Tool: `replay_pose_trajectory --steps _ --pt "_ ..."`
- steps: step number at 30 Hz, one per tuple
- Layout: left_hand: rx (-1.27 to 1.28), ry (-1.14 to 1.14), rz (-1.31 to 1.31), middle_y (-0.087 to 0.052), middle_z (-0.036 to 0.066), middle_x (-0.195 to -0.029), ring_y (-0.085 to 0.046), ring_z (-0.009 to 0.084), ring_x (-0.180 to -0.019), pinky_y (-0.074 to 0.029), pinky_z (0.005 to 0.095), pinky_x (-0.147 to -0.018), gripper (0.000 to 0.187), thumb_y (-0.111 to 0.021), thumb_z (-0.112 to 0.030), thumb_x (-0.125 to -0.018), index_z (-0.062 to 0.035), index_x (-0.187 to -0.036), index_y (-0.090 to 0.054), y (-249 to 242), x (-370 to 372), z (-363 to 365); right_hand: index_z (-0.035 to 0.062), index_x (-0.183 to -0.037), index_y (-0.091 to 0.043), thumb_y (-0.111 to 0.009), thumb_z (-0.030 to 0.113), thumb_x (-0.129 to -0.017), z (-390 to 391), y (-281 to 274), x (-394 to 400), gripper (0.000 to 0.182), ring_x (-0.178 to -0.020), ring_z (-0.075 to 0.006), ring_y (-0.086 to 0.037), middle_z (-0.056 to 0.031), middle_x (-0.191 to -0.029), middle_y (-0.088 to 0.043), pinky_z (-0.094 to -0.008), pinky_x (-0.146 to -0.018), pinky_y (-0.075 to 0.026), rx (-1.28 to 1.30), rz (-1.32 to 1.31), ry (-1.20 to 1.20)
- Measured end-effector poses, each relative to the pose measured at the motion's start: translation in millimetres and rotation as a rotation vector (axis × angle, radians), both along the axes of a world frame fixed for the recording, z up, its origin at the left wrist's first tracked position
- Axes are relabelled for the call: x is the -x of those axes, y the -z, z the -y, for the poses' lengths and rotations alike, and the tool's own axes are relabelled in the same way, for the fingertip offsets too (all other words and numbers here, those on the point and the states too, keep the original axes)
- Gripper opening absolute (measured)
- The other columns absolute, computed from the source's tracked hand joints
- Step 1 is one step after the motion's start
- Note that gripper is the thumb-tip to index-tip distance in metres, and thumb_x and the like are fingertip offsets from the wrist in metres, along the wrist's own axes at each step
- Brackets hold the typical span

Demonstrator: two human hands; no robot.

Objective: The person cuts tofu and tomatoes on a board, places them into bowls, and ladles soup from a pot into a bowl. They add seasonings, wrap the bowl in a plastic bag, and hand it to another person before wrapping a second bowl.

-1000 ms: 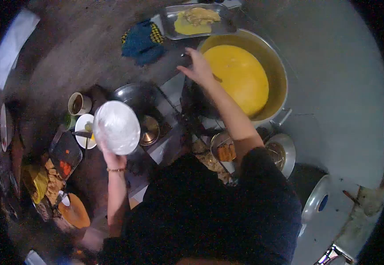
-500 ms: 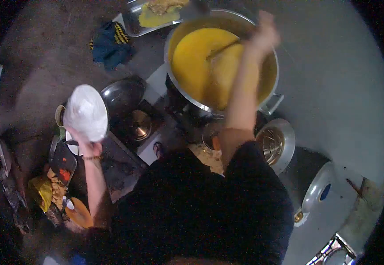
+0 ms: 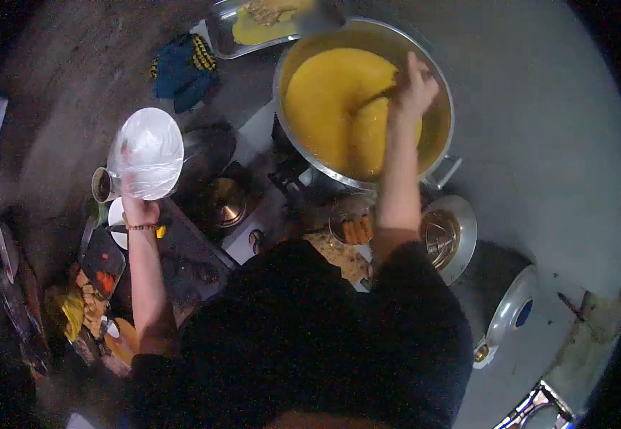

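My left hand [image 3: 139, 209] grips the lower edge of a white bowl [image 3: 152, 154] covered in clear plastic film, held up on the left. On the right, my right hand [image 3: 416, 89] is closed over a large metal pot [image 3: 450, 121] of yellow liquid [image 3: 325, 100]. From that hand a dark-handled stirring utensil [image 3: 376, 99] slants down into the liquid, its head hidden below the surface. Close beside the white bowl stands a cup-like container [image 3: 102, 184], and under my left wrist lies another white bowl [image 3: 117, 232].
A metal tray [image 3: 228, 51] with yellow food sits behind the pot, beside a dark blue cloth [image 3: 180, 70]. Carrots [image 3: 357, 229] in a bowl and a metal basin [image 3: 468, 232] stand before the pot. A large lid [image 3: 500, 325] lies at right, chopped food [image 3: 92, 304] at left.
My left hand has raised the white bowl slightly, turning its film-covered face more toward me. My right hand has come down and a little left over the pot, and the utensil has moved with it.
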State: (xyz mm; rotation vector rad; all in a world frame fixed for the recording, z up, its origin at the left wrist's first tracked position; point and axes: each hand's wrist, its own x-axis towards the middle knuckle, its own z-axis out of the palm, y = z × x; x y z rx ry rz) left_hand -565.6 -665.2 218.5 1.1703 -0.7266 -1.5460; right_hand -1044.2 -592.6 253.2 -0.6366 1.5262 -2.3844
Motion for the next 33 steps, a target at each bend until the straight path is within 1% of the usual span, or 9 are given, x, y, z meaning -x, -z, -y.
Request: replay_pose_trajectory --steps 6,8,11,15,20,25,28,31,33 --pt "-0.145 -0.015 -0.019 -0.042 0.002 -0.129 -0.048 0.0227 -0.109 -0.045 0.0387 -0.084 0.058 -0.041 -0.054 -0.083 -0.0172 -0.128 -0.037 -27.3 25.6 0.7 0.007 -0.068 -0.051 -0.054 0.018 -0.081 -56.3 -57.2 18.5 0.017 -0.048 -0.0168 -0.045 -0.0026 -0.055 -0.043 -0.0291 -0.048 -0.04 0.189 0.199 0.235" --pt "-0.078 -0.012 0.009 -0.042 0.002 -0.129 -0.048 0.0217 -0.11 -0.048 0.0394 -0.08 0.062 -0.037 -0.059 -0.082 -0.0171 -0.128 -0.037 -37.3 37.9 4.4 0.0139 -0.055 -0.032 -0.049 0.022 -0.085 -117.3 -91.2 21.2 0.035 -0.044 -0.0118 -0.024 0.0017 -0.048 -0.026 -0.0284 -0.045 -0.026 0.175 0.028 0.101" --pt "-0.055 -0.045 0.012 -0.047 0.002 -0.123 -0.052 0.0205 -0.105 -0.05 0.0354 -0.072 0.058 -0.038 -0.057 -0.083 -0.0174 -0.126 -0.039 -44.1 48.6 5.0 0.0126 -0.053 -0.029 -0.042 0.021 -0.088 -170.0 -127.3 17.4 0.039 -0.04 -0.0108 -0.023 0.0021 -0.044 -0.026 -0.029 -0.043 -0.02 0.218 -0.289 -0.433" --pt "-0.054 0.13 -0.106 -0.052 0.004 -0.116 -0.057 0.0202 -0.094 -0.051 0.0294 -0.059 0.053 -0.042 -0.052 -0.084 -0.0158 -0.123 -0.042 -3.6 21.3 21.9 0.0088 -0.058 -0.044 -0.063 0.016 -0.076 -123.7 -79.8 -5.3 0.027 -0.043 -0.0099 -0.037 0.0004 -0.05 -0.041 -0.0244 -0.044 -0.03 -0.05 -0.07 0.047" --pt "-0.038 0.213 0.034 -0.056 0.009 -0.108 -0.061 0.0211 -0.084 -0.054 0.0284 -0.053 0.048 -0.049 -0.044 -0.084 -0.0104 -0.119 -0.045 22.6 7.1 36.2 0.008 -0.062 -0.048 -0.06 0.01 -0.077 -21.3 -27.2 0.9 0.019 -0.048 -0.0106 -0.039 0.0005 -0.056 -0.042 -0.0257 -0.043 -0.032 0.131 0.113 0.019" --pt "-0.119 0.29 -0.079 -0.055 0.008 -0.11 -0.061 0.022 -0.086 -0.055 0.0299 -0.057 0.057 -0.047 -0.053 -0.082 -0.0118 -0.121 -0.042 6.9 39.6 44.7 0.0084 -0.07 -0.048 -0.056 0.014 -0.079 -105.8 -57.7 33.5 0.014 -0.047 -0.0123 -0.037 -0.001 -0.059 -0.043 -0.0276 -0.044 -0.031 0.328 0.156 0.111" --pt "-0.082 0.106 -0.034 -0.05 0.005 -0.119 -0.058 0.0206 -0.092 -0.053 0.0285 -0.054 0.075 -0.037 -0.069 -0.075 -0.0148 -0.126 -0.036 -25.4 84.1 32.1 0.0126 -0.058 -0.032 -0.046 0.017 -0.083 -181.9 -115.4 7.6 0.029 -0.043 -0.0119 -0.025 0.0022 -0.047 -0.026 -0.0315 -0.046 -0.024 0.241 -0.17 -0.095" --pt "-0.037 0.262 0.002 -0.052 0.005 -0.116 -0.059 0.0205 -0.09 -0.052 0.0271 -0.052 0.077 -0.035 -0.072 -0.074 -0.0141 -0.125 -0.038 -24.9 95.1 44.5 0.0056 -0.055 -0.041 -0.063 0.031 -0.074 -226.6 -153.1 -35.4 0.038 -0.062 -0.0227 -0.052 -0.0078 -0.063 -0.048 -0.0372 -0.057 -0.042 0.084 -0.862 -0.455" --pt "-0.033 0.281 -0.021 -0.053 0.006 -0.113 -0.06 0.0204 -0.087 -0.05 0.0253 -0.049 0.072 -0.035 -0.067 -0.077 -0.0125 -0.124 -0.039 -22.6 110.7 48.6 0.0072 -0.046 -0.032 -0.066 0.025 -0.074 -211.0 -175.3 -75.0 0.047 -0.041 -0.0213 -0.039 -0.0042 -0.047 -0.034 -0.0314 -0.043 -0.029 0.164 -1.061 -0.81"
